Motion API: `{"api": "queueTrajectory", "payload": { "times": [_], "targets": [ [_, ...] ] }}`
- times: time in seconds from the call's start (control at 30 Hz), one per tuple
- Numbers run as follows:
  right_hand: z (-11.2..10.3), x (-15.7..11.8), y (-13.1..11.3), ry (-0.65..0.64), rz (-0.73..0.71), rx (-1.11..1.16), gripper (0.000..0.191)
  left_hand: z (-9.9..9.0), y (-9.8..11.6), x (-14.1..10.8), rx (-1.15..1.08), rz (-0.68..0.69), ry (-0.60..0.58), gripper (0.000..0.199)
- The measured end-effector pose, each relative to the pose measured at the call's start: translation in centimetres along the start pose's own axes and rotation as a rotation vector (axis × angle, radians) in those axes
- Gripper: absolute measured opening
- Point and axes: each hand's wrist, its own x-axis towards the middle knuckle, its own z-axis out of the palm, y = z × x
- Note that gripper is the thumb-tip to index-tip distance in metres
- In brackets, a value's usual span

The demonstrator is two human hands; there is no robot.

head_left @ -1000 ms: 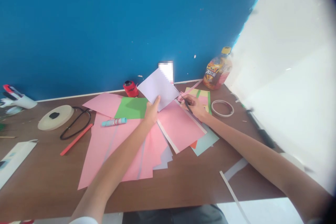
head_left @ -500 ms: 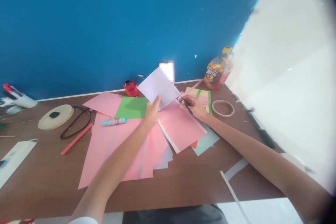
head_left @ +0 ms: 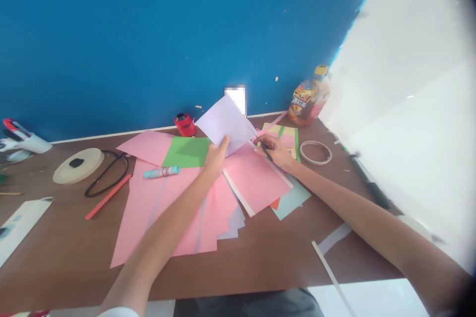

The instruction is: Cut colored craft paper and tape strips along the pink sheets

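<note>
Head view: lilac sheet [head_left: 225,121] held up above the worktop [head_left: 260,257], toward the middle of the far edge. Left hand [head_left: 217,155] grasping it at the near side, thumb on the upper face. Right hand [head_left: 275,148] closed around the dark handles of scissors [head_left: 266,150]; thin blades reach over the sheet's right corner. Whether they bite the paper, cannot tell.

Below the hands: pink sheet [head_left: 260,178] with white strips along two sides. Left of it, green sheet [head_left: 186,152] atop other pink paper; light blue tube [head_left: 161,172] lying just nearer than the green. Red spool [head_left: 185,125] close to the far edge. Bottle [head_left: 307,104] upright at the far right corner, pale ring [head_left: 316,163] flat nearby. Toward the left edge: cream reel [head_left: 63,173], black cord [head_left: 92,195] beside it.
</note>
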Motion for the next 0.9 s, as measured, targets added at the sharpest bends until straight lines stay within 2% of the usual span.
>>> {"api": "queueTrajectory", "payload": {
  "times": [0.2, 0.4, 0.9],
  "targets": [
    [0.0, 0.0, 0.0, -0.009, 0.002, 0.002, 0.033, -0.1, -0.3, 0.0, 0.004, 0.078, -0.043, 0.057],
    [-0.1, 0.1, 0.5, -0.017, -0.004, -0.006, 0.034, -0.3, -0.7, 0.2, 0.004, 0.087, -0.04, 0.049],
    [0.1, -0.2, -0.7, 0.012, 0.038, -0.002, 0.042, -0.2, -0.7, 0.0, -0.032, 0.091, -0.055, 0.057]
  ]
}}
